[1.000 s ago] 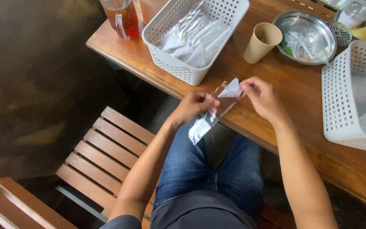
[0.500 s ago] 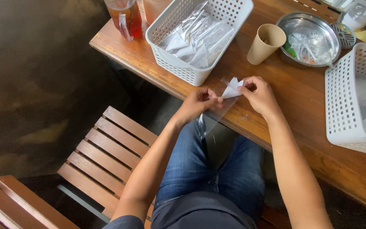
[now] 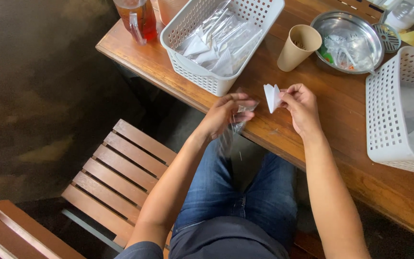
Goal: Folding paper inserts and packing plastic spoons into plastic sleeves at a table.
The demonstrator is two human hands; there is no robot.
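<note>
While the folded white paper piece (image 3: 271,97) sits pinched in your right hand (image 3: 303,106), just above the desk (image 3: 331,103) edge, your left hand (image 3: 226,114) is closed on a clear plastic sleeve (image 3: 239,120) that hangs down toward your lap. The 2 hands are near each other but apart; paper and sleeve do not touch.

Progress, judged from the layout: paper is outside the sleeve, so this piece is not packed. The white basket (image 3: 202,72) beyond your left hand holds a pile of clear sleeves with white pieces inside, which reads as finished work. A 2nd white basket (image 3: 384,120) at your right holds a few white pieces and clear film.

Further out: a tan paper cup (image 3: 297,47), a round metal tray (image 3: 348,41) with plastic scraps, a bottle of reddish liquid (image 3: 139,17) at the desk corner, a slatted wooden bench (image 3: 116,177) at your left.

Hard to read: the sleeve is nearly transparent and blurred, its open end not clear. The right basket is cut off by the frame edge. Tray contents too small to identify.
</note>
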